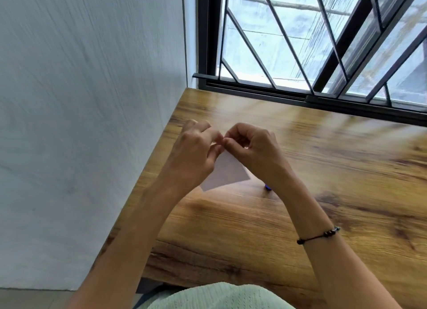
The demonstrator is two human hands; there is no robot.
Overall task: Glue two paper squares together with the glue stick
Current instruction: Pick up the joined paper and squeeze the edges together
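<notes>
Wooden bench [323,170] under a barred window. Left hand [196,151] and right hand [251,147] are pinching the far corner of the paper square [227,172] above it. Light, floppy, creasable: edge grips are suiting it best. Glue stick [268,188] is peeking beside the right wrist.

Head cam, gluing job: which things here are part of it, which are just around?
In the job:
- paper, pinched at its top by left hand and right hand
- blue thing behind right wrist, probably the glue stick

Just around:
- table
- window
- bracelet
</notes>
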